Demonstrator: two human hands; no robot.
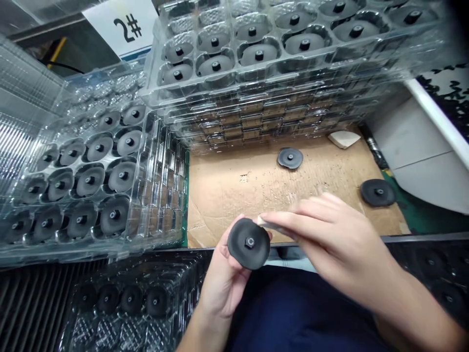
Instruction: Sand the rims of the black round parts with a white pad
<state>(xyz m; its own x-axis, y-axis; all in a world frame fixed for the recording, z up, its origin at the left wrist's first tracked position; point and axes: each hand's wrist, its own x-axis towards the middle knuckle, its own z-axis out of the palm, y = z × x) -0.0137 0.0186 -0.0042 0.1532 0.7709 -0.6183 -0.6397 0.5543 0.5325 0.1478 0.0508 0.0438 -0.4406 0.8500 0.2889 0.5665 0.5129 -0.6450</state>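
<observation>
My left hand (229,278) holds a round black disc (242,250) with a raised stub at its centre, the stub side facing up toward me. My right hand (330,239), smeared by motion, pinches a small white pad (262,221) against the upper right rim of this disc. Most of the pad is hidden by the fingers. Beyond my hands, a second black disc (290,158) lies on the cardboard sheet (220,195). Another black disc (378,192) rests near the sheet's right edge.
Stacked clear plastic trays (234,73) filled with black discs stand along the back. Another tray stack (154,181) stands at left, and a lower tray (120,322) sits at bottom left. A white wedge (344,139) lies at the back right. A paper sign (122,27) reads "2#".
</observation>
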